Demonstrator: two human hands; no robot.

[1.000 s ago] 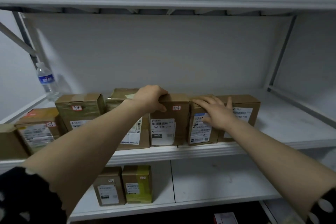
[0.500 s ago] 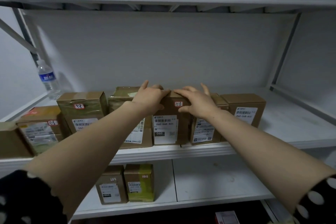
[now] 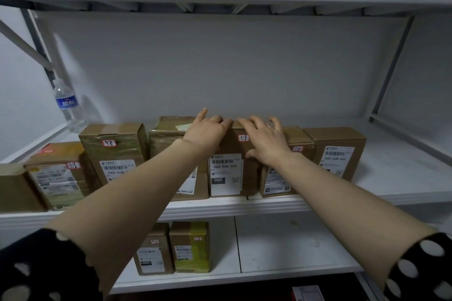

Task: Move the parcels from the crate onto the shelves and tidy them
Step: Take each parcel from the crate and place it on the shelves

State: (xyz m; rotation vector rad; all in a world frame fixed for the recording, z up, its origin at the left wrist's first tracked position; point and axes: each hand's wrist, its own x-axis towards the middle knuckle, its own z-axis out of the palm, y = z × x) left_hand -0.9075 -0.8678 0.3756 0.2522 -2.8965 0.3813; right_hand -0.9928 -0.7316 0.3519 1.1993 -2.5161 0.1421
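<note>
Parcels [image 3: 115, 154]: brown cartons standing in a row along the near edge of the middle shelf [image 3: 403, 178]; printed labels face near; most touch side by side
Centre parcel [image 3: 226, 173]: upright in that row; white label reads 060-06B-A05; both hands lie on its top
Left hand [image 3: 208, 133]: laid over the top left corner of the centre parcel; fingers bent over the top edge; index finger straight, pointing far; thumb hidden
Right hand [image 3: 265, 140]: spread flat on the top right of the centre parcel; fingers straight and apart; thumb against the front face; nothing gripped
Lower shelf [image 3: 293, 252]: two lower cartons [image 3: 154, 249] stand side by side; the right one is yellowish
Water bottle [image 3: 68, 105]: upright at the far left of the middle shelf, behind the row
Sleeves [image 3: 36, 264]: dark with white dots, at both near corners
</note>
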